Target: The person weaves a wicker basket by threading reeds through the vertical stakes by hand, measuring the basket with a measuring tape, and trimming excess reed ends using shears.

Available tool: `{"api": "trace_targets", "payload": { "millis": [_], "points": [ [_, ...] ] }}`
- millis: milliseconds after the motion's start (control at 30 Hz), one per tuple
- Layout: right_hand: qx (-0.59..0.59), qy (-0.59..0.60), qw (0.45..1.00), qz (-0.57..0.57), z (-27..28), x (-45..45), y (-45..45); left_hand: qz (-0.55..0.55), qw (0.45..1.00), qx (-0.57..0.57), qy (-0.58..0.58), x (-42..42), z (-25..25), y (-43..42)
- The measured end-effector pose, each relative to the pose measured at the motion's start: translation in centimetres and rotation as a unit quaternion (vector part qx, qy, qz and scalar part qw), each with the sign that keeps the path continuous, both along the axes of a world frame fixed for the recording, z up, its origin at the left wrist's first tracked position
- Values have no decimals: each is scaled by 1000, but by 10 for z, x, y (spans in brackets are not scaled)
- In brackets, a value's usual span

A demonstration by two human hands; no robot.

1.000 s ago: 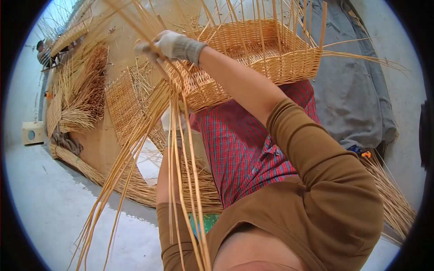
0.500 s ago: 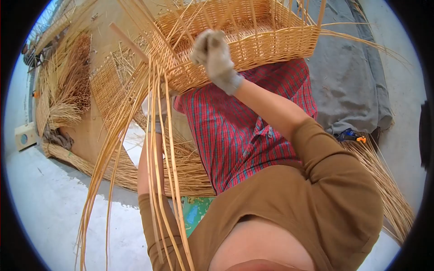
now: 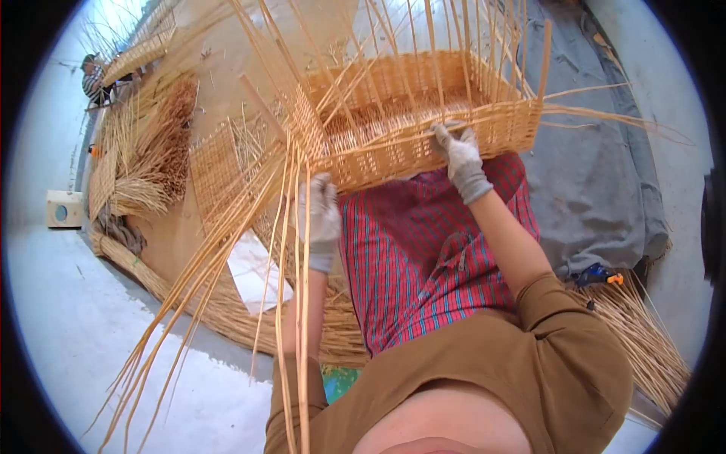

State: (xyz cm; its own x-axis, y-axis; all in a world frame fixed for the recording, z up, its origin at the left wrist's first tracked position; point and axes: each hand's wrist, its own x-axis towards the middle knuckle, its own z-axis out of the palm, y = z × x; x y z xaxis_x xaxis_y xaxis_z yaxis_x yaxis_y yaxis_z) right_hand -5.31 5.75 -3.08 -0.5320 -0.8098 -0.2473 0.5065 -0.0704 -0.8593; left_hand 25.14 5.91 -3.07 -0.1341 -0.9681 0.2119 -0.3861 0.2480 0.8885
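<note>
A rectangular wicker basket [image 3: 408, 155], partly woven, rests tilted over my lap, with tall upright stakes rising from its walls. My right hand [image 3: 460, 157], in a pale work glove, is closed at the near wall's upper edge, pinching a thin wicker strand [image 3: 382, 142] that runs along it. Just below the basket's near left corner is my left hand [image 3: 319, 213], gloved too, with fingers curled. Long loose strands [image 3: 283, 250] hang in front of it and partly hide it, so what it grips is unclear.
Bundled wicker rods lie at the left [image 3: 155, 151] and lower right [image 3: 643, 340]. A woven panel [image 3: 215, 170] and a white sheet [image 3: 257, 272] are on the board at left. Grey cloth [image 3: 590, 166] covers the right side, with a blue-and-orange clamp [image 3: 597, 276] beside it.
My right hand has moved rightward along the basket's near edge and lower. My left hand shows more beside the corner. The basket appears lower and further right as the view shifted.
</note>
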Motion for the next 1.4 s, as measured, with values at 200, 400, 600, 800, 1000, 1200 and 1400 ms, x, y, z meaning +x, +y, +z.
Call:
{"api": "trace_targets", "payload": {
  "millis": [200,400,600,800,1000,1200,1400],
  "points": [
    [3,54,998,35,-5,4,25,75,996,17,-42,-49,36,-53],
    [-266,446,844,136,107,55,-73,20,941,231,244,-61,-8,-64],
    [-167,533,826,76,140,116,-175,118,934,257,221,-71,9,-69],
    [-300,-3,954,12,14,4,-5,104,926,254,260,-72,17,-58],
    [-259,14,965,43,64,54,30,157,963,217,-16,-68,34,-60],
    [-131,18,986,97,8,-53,6,267,940,-66,205,-92,49,-34],
    [-133,138,978,80,44,-86,4,-74,934,342,69,-132,49,-64]
  ]
}}
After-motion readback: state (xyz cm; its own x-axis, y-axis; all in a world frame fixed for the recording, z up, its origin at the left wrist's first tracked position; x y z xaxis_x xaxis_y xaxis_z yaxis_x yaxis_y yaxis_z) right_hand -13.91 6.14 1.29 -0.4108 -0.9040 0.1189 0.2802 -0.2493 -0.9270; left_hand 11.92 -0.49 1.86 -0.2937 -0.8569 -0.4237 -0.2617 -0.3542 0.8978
